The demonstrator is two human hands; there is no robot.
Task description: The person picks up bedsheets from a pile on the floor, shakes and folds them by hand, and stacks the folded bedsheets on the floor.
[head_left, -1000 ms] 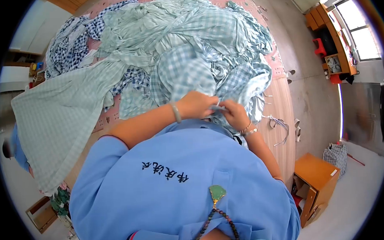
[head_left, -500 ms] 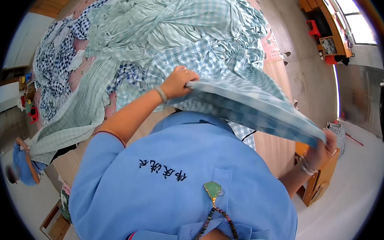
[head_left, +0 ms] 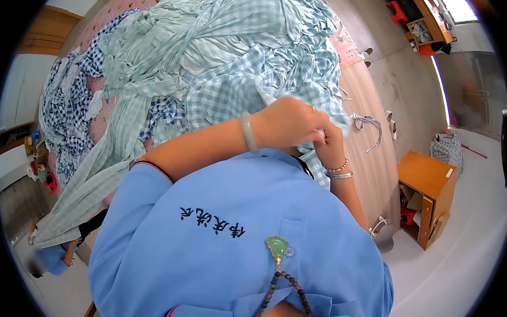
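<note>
My left hand (head_left: 291, 123), with a jade bangle at the wrist, is closed on blue-and-white checked cloth (head_left: 226, 98) at the near edge of the pile. Against it is my right hand (head_left: 331, 142), wearing bead and silver bracelets, its fingers also closed on the cloth's edge. The gripped part is blurred and partly hidden behind my hands. Beyond them lies a large heap of pale green checked cloth (head_left: 205, 51). Navy checked cloth (head_left: 67, 103) is piled at the left.
A co-worker (head_left: 56, 257) at the lower left holds a stretched green cloth (head_left: 92, 181). White ties (head_left: 367, 124) lie on the wooden table edge (head_left: 371, 171). An orange cabinet (head_left: 427, 180) and a checked bag (head_left: 447, 151) stand on the right.
My right hand swung out right, stretching the cloth, and has come back to my left hand. My left hand moved right. The co-worker's cloth has come down lower, and the view has shifted.
</note>
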